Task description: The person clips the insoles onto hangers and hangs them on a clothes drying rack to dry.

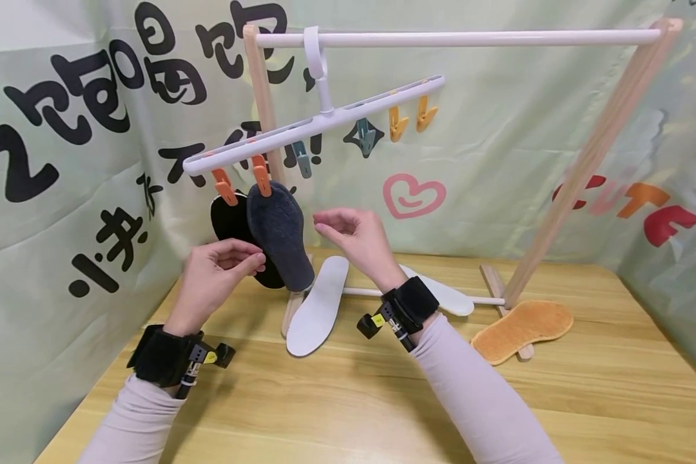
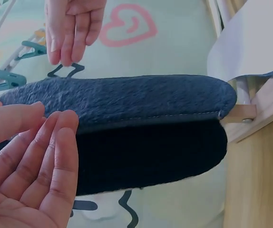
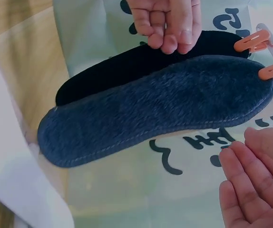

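Gray insole [image 1: 277,232] hangs from an orange clip [image 1: 261,175] on the tilted hanger [image 1: 325,120], overlapping a black insole [image 1: 226,220]. Left hand [image 1: 213,277] and right hand [image 1: 361,240] flank them, fingers loose, both empty. Judgement: this pair's clipping looks complete; next calls for grasping the nearer white insole [image 1: 318,309]. Orange insole [image 1: 524,328] lies farther right; hanger's slant may hinder clipping.

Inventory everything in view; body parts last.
Table: 1, tan, foreground
Rack: 1, tan, white, on table
Backdrop: 1, pale green, behind
Hanger: 1, white, on rack
Clips: 6, paired orange, teal, yellow, on hanger
Hanging insoles: 2, black and dark grey, in orange clips
White insoles: 2, white, by rack
Orange insole: 1, orange, across rack foot
Sleeves: 2, pale, foreground
Wristbands: 2, black, above sleeves
Wrist cameras: 2, black, on wristbands
Hands: 2, bare, flanking hanging insoles
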Motion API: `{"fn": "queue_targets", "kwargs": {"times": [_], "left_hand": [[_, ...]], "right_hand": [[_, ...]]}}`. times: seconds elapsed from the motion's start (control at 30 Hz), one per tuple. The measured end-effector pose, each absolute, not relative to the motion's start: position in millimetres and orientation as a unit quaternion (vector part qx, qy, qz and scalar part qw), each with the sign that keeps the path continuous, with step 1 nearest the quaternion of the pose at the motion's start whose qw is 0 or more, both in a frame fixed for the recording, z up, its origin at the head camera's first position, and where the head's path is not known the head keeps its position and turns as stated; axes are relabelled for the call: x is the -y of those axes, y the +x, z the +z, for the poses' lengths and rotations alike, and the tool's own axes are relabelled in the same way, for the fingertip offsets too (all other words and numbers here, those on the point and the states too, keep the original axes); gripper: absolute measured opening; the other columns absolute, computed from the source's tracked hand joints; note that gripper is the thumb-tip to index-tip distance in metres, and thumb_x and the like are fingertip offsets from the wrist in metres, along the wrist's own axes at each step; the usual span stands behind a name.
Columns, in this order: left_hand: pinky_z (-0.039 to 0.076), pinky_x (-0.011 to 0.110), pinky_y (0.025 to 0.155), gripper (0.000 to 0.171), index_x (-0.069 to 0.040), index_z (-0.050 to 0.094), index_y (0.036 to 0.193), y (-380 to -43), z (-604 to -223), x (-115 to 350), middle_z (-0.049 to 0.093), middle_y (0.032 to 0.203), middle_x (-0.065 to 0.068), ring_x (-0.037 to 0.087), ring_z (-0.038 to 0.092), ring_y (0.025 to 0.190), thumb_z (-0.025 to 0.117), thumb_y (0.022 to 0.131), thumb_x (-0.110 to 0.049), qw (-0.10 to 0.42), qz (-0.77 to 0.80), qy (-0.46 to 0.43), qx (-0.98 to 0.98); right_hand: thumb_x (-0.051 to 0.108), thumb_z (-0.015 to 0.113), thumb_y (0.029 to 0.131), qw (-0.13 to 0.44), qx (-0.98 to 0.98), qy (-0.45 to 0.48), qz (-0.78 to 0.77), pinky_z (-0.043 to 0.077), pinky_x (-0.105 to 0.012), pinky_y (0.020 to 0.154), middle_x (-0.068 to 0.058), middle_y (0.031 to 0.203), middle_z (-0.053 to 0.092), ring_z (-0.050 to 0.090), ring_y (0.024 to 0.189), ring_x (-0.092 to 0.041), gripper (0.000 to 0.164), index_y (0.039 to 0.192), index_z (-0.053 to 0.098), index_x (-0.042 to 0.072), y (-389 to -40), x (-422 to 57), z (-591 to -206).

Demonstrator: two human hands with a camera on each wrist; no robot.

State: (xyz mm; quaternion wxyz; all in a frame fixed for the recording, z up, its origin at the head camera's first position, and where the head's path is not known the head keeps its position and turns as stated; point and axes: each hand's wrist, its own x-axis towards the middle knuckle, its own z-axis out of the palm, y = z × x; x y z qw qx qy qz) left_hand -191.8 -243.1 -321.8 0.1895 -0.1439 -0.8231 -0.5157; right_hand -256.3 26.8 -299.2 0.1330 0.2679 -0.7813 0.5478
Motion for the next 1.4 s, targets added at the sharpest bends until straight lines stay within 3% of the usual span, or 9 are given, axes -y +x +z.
{"fn": "queue_targets", "kwargs": {"times": [0.2,0.4,0.57,0.83,1.17,1.4], "left_hand": [[0.057,0.020,0.065,0.011,-0.004,0.080,0.106,-196.7,-331.4,234.9,0.081,0.094,0.017,0.010,0.079,0.080,0.080,0.099,-0.012,0.171,-0.506,-0.168,0.829],[0.059,0.020,0.067,0.013,-0.003,0.080,0.107,-199.6,-341.3,223.0,0.082,0.099,0.015,0.005,0.077,0.080,0.081,0.097,-0.010,0.144,-0.492,-0.177,0.840],[0.061,0.018,0.075,0.013,-0.001,0.080,0.107,-201.8,-350.3,212.6,0.082,0.099,0.014,0.011,0.079,0.084,0.082,0.096,-0.008,0.122,-0.490,-0.184,0.843],[0.060,0.018,0.075,0.011,-0.005,0.082,0.106,-205.9,-358.0,202.3,0.083,0.097,0.009,0.029,0.080,0.087,0.082,0.096,-0.010,0.116,-0.456,-0.179,0.864],[0.060,0.020,0.075,0.010,-0.008,0.082,0.106,-214.5,-365.3,201.6,0.083,0.098,0.006,0.015,0.077,0.085,0.082,0.096,-0.010,0.117,-0.416,-0.188,0.882],[0.060,0.022,0.077,0.008,-0.006,0.082,0.105,-219.2,-372.6,204.9,0.083,0.099,0.007,0.016,0.078,0.086,0.080,0.097,-0.008,0.112,-0.392,-0.190,0.893]], "right_hand": [[0.013,0.080,0.098,0.120,0.791,0.277,0.532,0.062,-0.026,0.083,-0.007,0.109,0.084,0.080,0.095,-0.018,0.020,0.117,0.082,0.008,-258.4,-36.8,-309.4],[0.014,0.080,0.099,0.102,0.812,0.282,0.501,0.063,-0.036,0.090,-0.007,0.109,0.084,0.080,0.097,-0.019,0.019,0.117,0.082,0.008,-258.0,-46.5,-316.7],[0.015,0.079,0.099,0.084,0.824,0.287,0.481,0.063,-0.038,0.095,-0.006,0.111,0.084,0.080,0.101,-0.018,0.021,0.119,0.081,0.009,-256.9,-54.8,-323.0],[0.017,0.079,0.100,0.073,0.853,0.302,0.418,0.061,-0.043,0.101,-0.006,0.115,0.083,0.078,0.109,-0.021,0.022,0.121,0.081,0.011,-256.1,-65.0,-332.3],[0.014,0.077,0.100,0.060,0.872,0.332,0.355,0.059,-0.044,0.105,-0.011,0.121,0.081,0.077,0.112,-0.022,0.025,0.124,0.080,0.008,-256.1,-71.6,-345.7],[0.008,0.079,0.097,0.054,0.881,0.346,0.318,0.060,-0.043,0.103,-0.010,0.121,0.081,0.076,0.112,-0.022,0.027,0.124,0.079,0.005,-255.0,-70.3,-356.0]]}}
